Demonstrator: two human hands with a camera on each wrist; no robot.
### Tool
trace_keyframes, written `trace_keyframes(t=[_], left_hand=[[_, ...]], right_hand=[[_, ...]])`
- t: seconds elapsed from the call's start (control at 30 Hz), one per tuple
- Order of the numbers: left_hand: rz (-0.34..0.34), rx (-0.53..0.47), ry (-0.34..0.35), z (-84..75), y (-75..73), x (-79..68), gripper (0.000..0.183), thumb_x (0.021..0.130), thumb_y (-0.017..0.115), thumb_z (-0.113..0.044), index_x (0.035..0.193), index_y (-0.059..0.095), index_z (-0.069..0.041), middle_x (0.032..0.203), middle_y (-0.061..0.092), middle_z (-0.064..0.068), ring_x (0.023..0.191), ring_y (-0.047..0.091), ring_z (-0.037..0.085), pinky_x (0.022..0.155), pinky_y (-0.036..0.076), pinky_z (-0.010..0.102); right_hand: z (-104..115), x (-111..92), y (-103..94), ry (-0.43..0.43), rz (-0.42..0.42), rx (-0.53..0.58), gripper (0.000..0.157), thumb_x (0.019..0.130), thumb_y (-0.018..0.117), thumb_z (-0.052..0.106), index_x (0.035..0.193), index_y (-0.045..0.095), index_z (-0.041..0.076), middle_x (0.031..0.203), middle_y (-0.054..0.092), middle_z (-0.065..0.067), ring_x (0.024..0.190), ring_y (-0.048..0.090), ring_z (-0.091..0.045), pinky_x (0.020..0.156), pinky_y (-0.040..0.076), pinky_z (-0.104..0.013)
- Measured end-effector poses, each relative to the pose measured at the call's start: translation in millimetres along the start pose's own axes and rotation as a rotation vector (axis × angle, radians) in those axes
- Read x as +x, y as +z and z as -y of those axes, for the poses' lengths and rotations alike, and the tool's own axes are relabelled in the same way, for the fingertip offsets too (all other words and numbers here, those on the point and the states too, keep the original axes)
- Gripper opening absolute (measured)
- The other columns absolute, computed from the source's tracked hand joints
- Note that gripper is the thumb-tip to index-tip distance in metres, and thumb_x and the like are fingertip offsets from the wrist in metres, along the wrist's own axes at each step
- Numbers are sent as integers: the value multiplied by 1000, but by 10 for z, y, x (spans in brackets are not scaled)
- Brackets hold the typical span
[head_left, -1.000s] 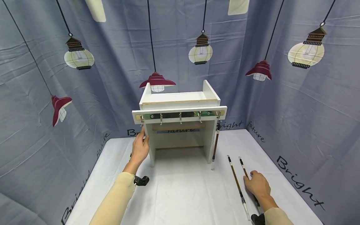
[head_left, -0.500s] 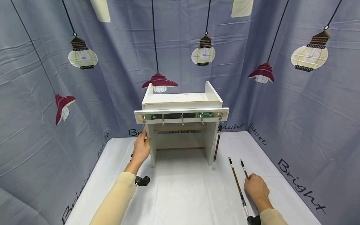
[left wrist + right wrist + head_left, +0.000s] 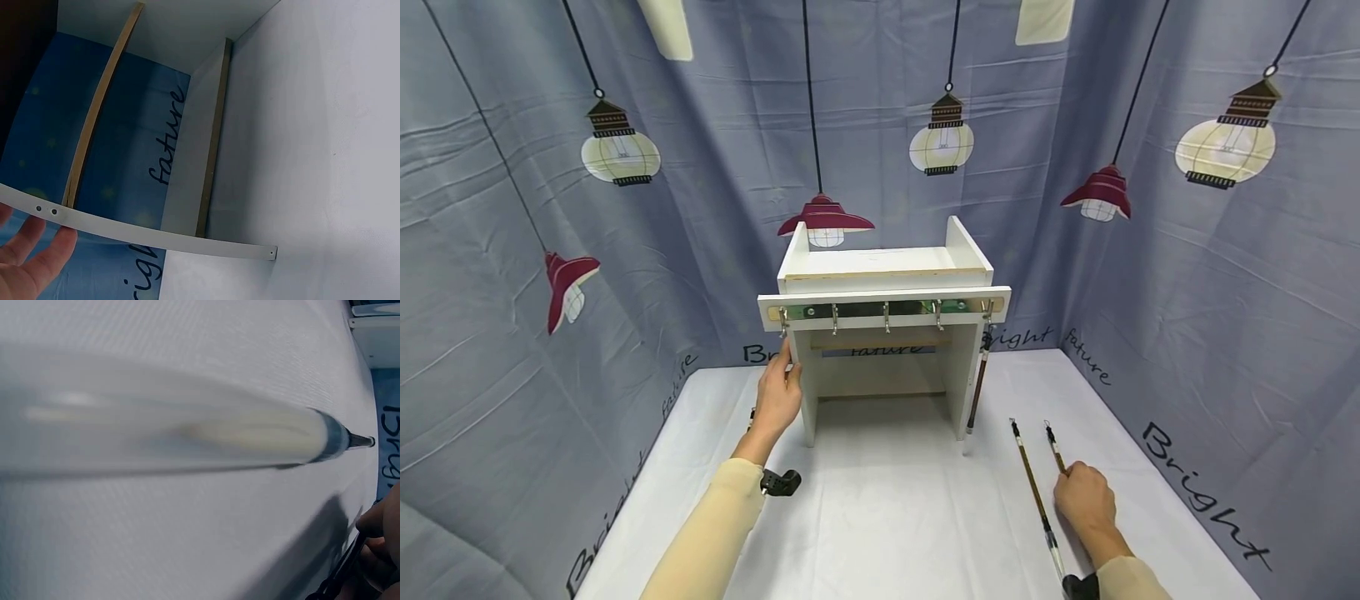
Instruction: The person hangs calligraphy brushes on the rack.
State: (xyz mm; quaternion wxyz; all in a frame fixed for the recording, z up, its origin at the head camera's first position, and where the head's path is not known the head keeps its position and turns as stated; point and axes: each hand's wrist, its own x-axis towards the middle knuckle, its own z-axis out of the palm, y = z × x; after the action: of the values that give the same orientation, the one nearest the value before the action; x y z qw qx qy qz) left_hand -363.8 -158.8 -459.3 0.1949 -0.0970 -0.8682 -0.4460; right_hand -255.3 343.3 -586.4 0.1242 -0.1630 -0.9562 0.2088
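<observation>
A white wooden shelf stands on the table, with a rail of metal hooks across its front. My left hand rests against its left side panel, fingers fairly straight and fingertips touching it. From the rightmost hook hangs a dark brown calligraphy brush. Over at the right, my right hand grips another calligraphy brush; its lower part is hidden under the hand. To the left of that hand lies another brush, whose clear cap over pale bristles looms in the right wrist view.
A white cloth covers the table. Grey-blue curtains printed with lamps surround it at the back and both sides. Inside the shelf, crosspieces run between the side panels. Black wrist devices sit at both wrists.
My right hand has come down and its fingers have curled round the right-hand brush, whose tip has shifted slightly to the right. My left hand keeps its place on the side panel.
</observation>
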Motion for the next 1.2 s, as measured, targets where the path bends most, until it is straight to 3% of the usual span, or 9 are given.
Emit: trace_keyframes(t=[0.33, 0.63, 1.2], left_hand=[[-17, 6, 16, 17, -2, 9, 58, 111, 45, -18, 165, 25, -9, 139, 56, 23, 118, 64, 42, 97, 54, 55], [8, -8, 1, 5, -6, 3, 59, 112, 43, -19, 165, 20, -9, 144, 53, 22, 121, 62, 41, 97, 54, 55], [23, -1, -13, -12, -11, -10, 59, 112, 42, -20, 166, 19, -11, 148, 49, 23, 125, 61, 43, 103, 53, 55]], right_hand=[[88, 52, -112, -40, -61, 54, 26, 95, 55, 9, 101, 65, -15, 92, 66, -34, 90, 65, -55, 76, 53, -65], [232, 91, -243, -83, -155, 79, 24, 93, 57, 8, 99, 66, -14, 89, 66, -34, 87, 65, -55, 72, 52, -66], [603, 88, -570, -120, -255, 162, 25, 95, 63, 11, 106, 67, -11, 88, 72, -26, 81, 68, -44, 70, 52, -61]])
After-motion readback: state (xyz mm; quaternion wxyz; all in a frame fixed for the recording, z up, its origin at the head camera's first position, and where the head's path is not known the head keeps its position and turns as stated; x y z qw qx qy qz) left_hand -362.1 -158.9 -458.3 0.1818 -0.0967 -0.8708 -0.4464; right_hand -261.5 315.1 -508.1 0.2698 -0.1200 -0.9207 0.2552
